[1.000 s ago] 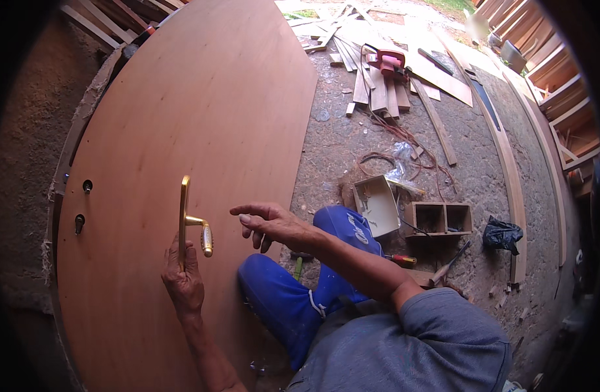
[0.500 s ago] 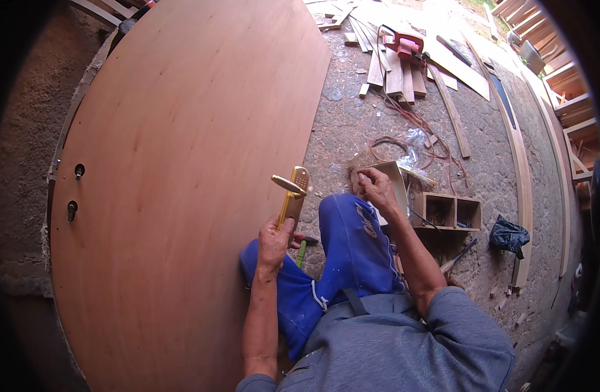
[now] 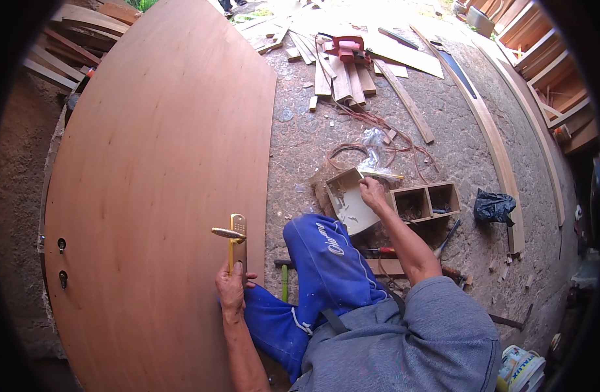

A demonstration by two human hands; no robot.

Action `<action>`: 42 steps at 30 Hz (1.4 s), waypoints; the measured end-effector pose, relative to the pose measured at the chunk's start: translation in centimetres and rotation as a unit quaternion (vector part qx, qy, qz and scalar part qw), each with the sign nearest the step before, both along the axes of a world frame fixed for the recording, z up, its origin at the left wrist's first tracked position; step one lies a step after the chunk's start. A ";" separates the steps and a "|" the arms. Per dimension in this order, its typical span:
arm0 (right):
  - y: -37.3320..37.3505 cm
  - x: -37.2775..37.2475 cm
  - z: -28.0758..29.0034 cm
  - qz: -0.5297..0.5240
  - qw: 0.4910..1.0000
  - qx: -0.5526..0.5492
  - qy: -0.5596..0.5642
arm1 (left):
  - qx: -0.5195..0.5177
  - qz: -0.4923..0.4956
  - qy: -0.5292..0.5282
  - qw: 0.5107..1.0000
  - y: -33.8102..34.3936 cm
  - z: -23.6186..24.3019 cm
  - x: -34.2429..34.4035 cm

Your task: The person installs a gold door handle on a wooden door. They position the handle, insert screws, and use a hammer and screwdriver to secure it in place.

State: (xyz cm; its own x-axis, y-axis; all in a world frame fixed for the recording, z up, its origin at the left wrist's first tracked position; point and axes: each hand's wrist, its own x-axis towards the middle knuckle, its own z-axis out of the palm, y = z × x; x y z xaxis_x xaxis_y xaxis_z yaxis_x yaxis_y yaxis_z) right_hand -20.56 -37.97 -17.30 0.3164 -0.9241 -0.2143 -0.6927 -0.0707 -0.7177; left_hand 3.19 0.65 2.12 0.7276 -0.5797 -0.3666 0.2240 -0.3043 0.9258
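Observation:
My left hand [image 3: 232, 289] is wrapped round the lower end of a gold-coloured door handle [image 3: 237, 236]. Its long plate stands upright and its lever points left, above the wooden door panel [image 3: 150, 163]. On my right, the fingers of my right hand [image 3: 373, 194] are closed at the right rim of a shallow pale box [image 3: 347, 204] that tilts toward me. Small light-coloured pieces lie inside it. Two dark holes with metal fittings [image 3: 62, 279] sit near the panel's left edge.
Beside the box stands a two-compartment wooden box [image 3: 425, 201]. A black plastic bag [image 3: 494, 206] lies farther right. A red power tool [image 3: 347, 49] rests on wood offcuts, with its cable [image 3: 385, 124] on the ground. A hammer [image 3: 285, 277] lies by my knee, and long timber strips [image 3: 486, 137] at right.
My view has shifted to the right. My right hand has gone from over the pale box to its right rim, and the box's inside now shows. The door handle stays in my left hand.

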 end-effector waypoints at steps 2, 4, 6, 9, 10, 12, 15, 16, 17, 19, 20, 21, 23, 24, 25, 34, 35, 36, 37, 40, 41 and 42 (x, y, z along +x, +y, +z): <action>-4.1 -2.1 -2.5 -0.076 0.995 -0.067 -0.019 | 0.005 -0.006 0.009 1.000 -1.2 -0.2 0.2; -5.7 -3.3 -3.3 -0.024 0.984 -0.162 0.075 | 0.013 -0.006 0.036 0.999 -1.4 -2.1 0.5; -6.0 -3.2 -2.6 0.051 0.981 -0.077 0.172 | 0.020 0.026 0.084 0.996 -1.9 -4.0 0.1; -8.1 -6.1 -8.5 0.158 0.952 -0.085 0.248 | 0.009 0.007 0.125 0.992 -3.7 -9.2 0.4; -7.8 -4.7 -7.8 0.206 0.936 -0.050 0.280 | 0.044 0.055 0.144 0.987 -3.6 -10.5 -0.1; -8.3 -4.1 -9.6 0.180 0.934 -0.087 0.295 | 0.077 0.062 0.162 0.982 -3.9 -13.9 -0.6; -11.1 -8.8 -10.8 0.034 0.957 -0.164 0.238 | 0.097 -0.022 0.168 0.981 -9.0 -16.9 -0.8; -11.0 -6.3 -9.1 0.062 0.960 -0.164 0.218 | 0.092 -0.003 0.169 0.981 -7.9 -17.9 -0.5; -10.7 -4.3 -7.1 0.089 0.963 -0.162 0.198 | 0.086 0.014 0.169 0.982 -6.7 -18.9 -0.3; -10.6 -3.4 -3.9 0.034 0.973 -0.202 0.103 | 0.143 0.006 0.132 0.981 -7.6 -20.0 -0.4; -11.0 -2.6 -2.6 0.011 0.982 -0.182 0.052 | 0.170 0.001 0.112 0.979 -8.0 -20.3 -0.3; -11.5 -1.9 -1.2 -0.012 0.987 -0.163 0.000 | 0.163 -0.017 0.097 0.982 -7.9 -21.7 0.0; -13.6 -3.1 -0.8 -0.052 0.980 -0.189 -0.041 | 0.165 -0.057 0.076 0.982 -10.0 -21.5 -1.4; -13.2 -2.5 -0.1 -0.058 0.977 -0.186 -0.087 | 0.172 -0.065 0.067 0.981 -10.1 -21.7 -1.9; -11.8 -0.8 1.1 -0.058 0.973 -0.178 -0.135 | 0.179 -0.073 0.086 0.977 -9.4 -22.5 -1.8; 0.0 7.6 8.3 -0.021 0.937 -0.006 -0.348 | 0.435 -0.098 -0.186 0.875 -11.1 -20.9 -4.4; 2.6 9.4 10.4 -0.029 0.931 0.042 -0.362 | 0.495 -0.094 -0.289 0.814 -11.0 -18.7 -4.8; 4.3 10.7 10.8 -0.015 0.927 0.048 -0.373 | 0.388 -0.062 -0.259 0.882 -11.4 -18.3 -4.1; 6.4 12.0 12.5 0.009 0.930 0.048 -0.366 | 0.277 -0.023 -0.224 0.934 -11.4 -18.5 -2.7; 10.8 14.2 12.0 0.047 0.929 0.071 -0.360 | -0.109 0.012 0.032 0.993 -12.4 -11.7 -1.8; 11.8 14.9 9.7 0.051 0.925 0.075 -0.370 | -0.240 0.007 0.143 0.960 -12.8 -9.0 -1.9; 14.2 15.7 10.3 0.088 0.925 0.090 -0.359 | -0.206 -0.009 0.111 0.972 -11.1 -9.1 -0.9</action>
State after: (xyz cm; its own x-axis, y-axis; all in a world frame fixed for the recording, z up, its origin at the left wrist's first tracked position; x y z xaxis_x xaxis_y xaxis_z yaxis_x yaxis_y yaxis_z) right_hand -4.91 -23.73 -6.97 0.5784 -0.8149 -0.0369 -0.0225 0.0294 -0.9993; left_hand 2.27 -10.42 -6.98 0.6453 -0.7229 -0.2469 0.4298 0.0764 0.8997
